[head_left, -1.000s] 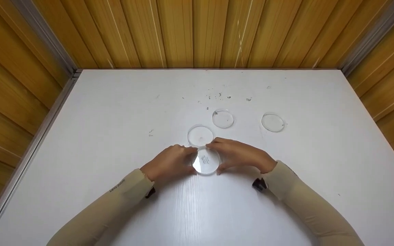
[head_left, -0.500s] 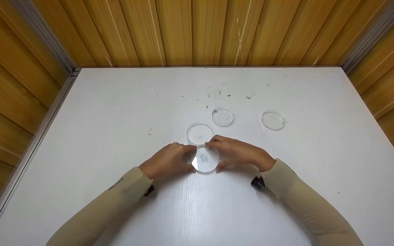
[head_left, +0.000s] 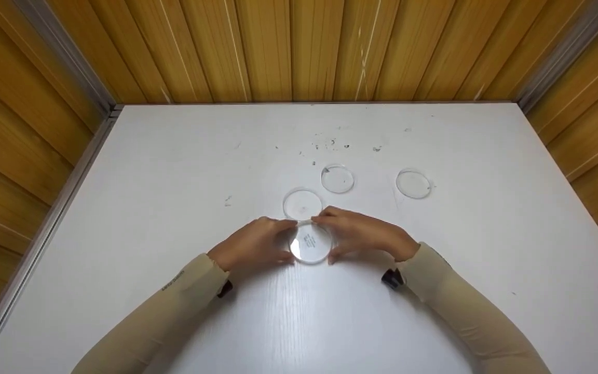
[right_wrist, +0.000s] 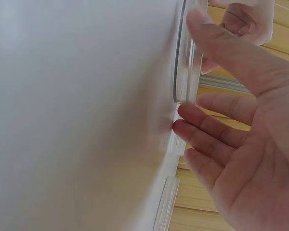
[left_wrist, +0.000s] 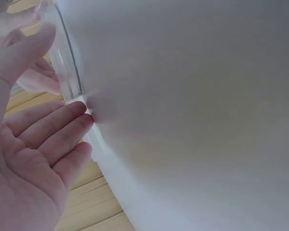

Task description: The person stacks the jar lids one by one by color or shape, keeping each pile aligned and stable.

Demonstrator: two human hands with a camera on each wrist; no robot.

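Observation:
A clear round petri dish (head_left: 310,243) with small printed text on top lies on the white table. My left hand (head_left: 256,240) is at its left side, thumb at the near rim and fingertips at the far rim. On the right side, my right hand (head_left: 365,235) spans the rim the same way, between thumb and fingers. The left wrist view shows the left thumb (left_wrist: 41,41) against the dish wall. In the right wrist view the dish wall (right_wrist: 188,62) looks layered. Just behind it lies another clear round dish piece (head_left: 303,204), close to the fingertips.
Two more clear round dish pieces lie farther back, one near the middle (head_left: 337,178) and one to the right (head_left: 413,183). Dark specks (head_left: 332,143) mark the table's far part. Wood-patterned walls (head_left: 314,52) border the table's back and sides.
My left hand and sleeve have shifted very slightly left. The right hand and the dishes look almost unchanged; the whole view has shifted a little.

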